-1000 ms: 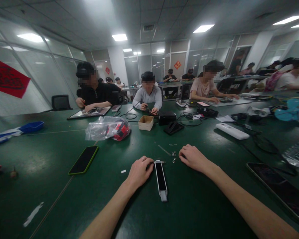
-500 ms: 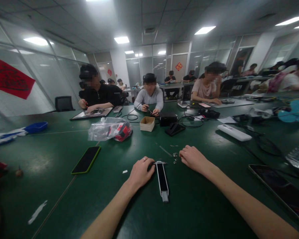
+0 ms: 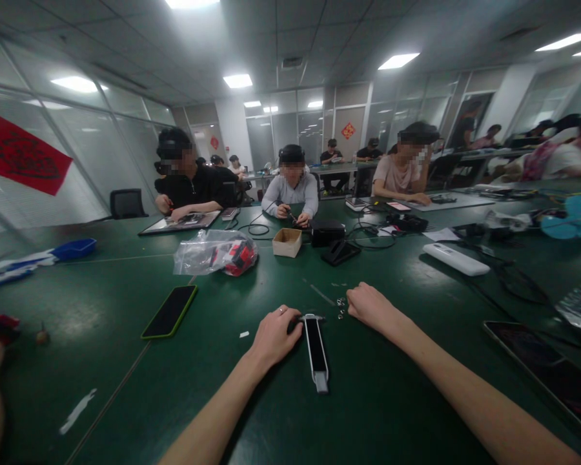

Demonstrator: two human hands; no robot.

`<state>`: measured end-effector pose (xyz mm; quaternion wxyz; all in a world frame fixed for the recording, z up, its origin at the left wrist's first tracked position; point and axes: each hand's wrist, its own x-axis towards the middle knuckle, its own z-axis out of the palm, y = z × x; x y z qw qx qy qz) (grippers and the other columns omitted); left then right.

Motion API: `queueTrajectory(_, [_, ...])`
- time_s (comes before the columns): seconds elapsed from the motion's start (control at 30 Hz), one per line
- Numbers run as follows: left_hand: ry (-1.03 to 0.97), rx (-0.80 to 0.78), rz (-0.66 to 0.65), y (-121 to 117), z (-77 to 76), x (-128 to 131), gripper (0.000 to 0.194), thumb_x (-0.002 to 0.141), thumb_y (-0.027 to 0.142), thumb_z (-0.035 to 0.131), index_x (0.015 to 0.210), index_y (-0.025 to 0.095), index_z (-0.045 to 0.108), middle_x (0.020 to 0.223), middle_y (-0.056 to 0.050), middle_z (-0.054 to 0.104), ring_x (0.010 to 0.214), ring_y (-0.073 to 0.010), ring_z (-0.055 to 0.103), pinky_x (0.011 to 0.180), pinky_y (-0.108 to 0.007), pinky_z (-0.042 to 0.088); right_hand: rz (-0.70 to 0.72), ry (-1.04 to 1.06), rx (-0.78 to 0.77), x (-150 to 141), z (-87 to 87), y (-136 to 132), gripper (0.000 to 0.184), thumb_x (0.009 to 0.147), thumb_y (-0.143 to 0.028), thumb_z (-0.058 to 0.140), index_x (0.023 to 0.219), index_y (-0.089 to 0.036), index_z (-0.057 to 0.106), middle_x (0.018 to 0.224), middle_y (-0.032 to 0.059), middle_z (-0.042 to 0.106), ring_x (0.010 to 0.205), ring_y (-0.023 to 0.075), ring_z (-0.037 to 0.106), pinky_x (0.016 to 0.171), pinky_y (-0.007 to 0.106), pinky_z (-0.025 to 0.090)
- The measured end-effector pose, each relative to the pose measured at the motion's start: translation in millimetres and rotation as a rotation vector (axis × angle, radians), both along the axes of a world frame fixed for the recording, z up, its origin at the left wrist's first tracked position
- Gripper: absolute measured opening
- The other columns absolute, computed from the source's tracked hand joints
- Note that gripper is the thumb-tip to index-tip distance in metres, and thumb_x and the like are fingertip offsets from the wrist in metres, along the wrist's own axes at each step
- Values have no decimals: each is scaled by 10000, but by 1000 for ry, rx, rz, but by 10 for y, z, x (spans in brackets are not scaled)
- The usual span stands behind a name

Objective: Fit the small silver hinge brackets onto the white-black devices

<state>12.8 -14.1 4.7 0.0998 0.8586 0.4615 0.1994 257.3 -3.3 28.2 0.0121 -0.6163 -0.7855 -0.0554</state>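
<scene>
Your right hand curls tighter beside loose metal parts, short of the far edge of the desk; left hand borders device; neither grip discernible.

The bare left forearm slants forward and inward to the left grip, an ungloved hand arched with its back upward and thumb inward. The bare right forearm reaches forward and inward too; the ungloved right grip is curled, knuckles up, apart from the left.
</scene>
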Motion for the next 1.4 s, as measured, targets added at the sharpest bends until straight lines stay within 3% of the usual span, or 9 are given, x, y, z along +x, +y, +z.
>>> queueTrajectory(0.23, [-6,13,9,4,-17,-6,231,862,291,485,1034,199,607,960,-42,625,838,-166,601,756,-272,464,-60,14,31,4,-57,36,158,753,-91,498,727,-93,654,710,159,655,725,251,612,575,295,424])
queueTrajectory(0.5, [-15,29,24,-18,27,-7,249,825,260,500,1051,199,587,959,-41,620,833,-173,597,751,-281,464,-1,99,133,53,-94,-46,145,775,-102,489,842,-141,611,815,109,652,806,226,572,668,312,444])
queueTrajectory(0.7, [-82,124,46,-70,97,17,302,813,239,517,1111,198,548,972,-47,620,855,-188,595,778,-302,457,198,526,216,-217,-67,-259,98,785,-115,499,795,-171,579,793,54,611,754,177,551,680,302,455])
queueTrajectory(0.8, [-113,190,-45,-116,120,46,251,831,273,538,1070,201,564,974,-51,622,880,-191,589,784,-306,458,305,777,203,-403,-95,-371,68,784,-137,529,792,-183,577,783,31,606,754,161,563,696,293,470])
queueTrajectory(0.9, [-120,246,-147,-146,113,73,179,855,275,539,1011,204,591,966,-54,630,883,-181,588,775,-298,457,296,940,164,-524,-132,-430,46,778,-163,542,791,-190,577,772,16,612,724,147,574,675,278,478])
queueTrajectory(1.4, [-165,495,-250,-61,-15,65,98,865,251,571,885,187,642,817,-27,678,712,-126,609,648,-251,432,235,1111,38,-554,-177,-425,56,784,-238,565,797,-186,586,769,8,625,724,138,582,681,270,474])
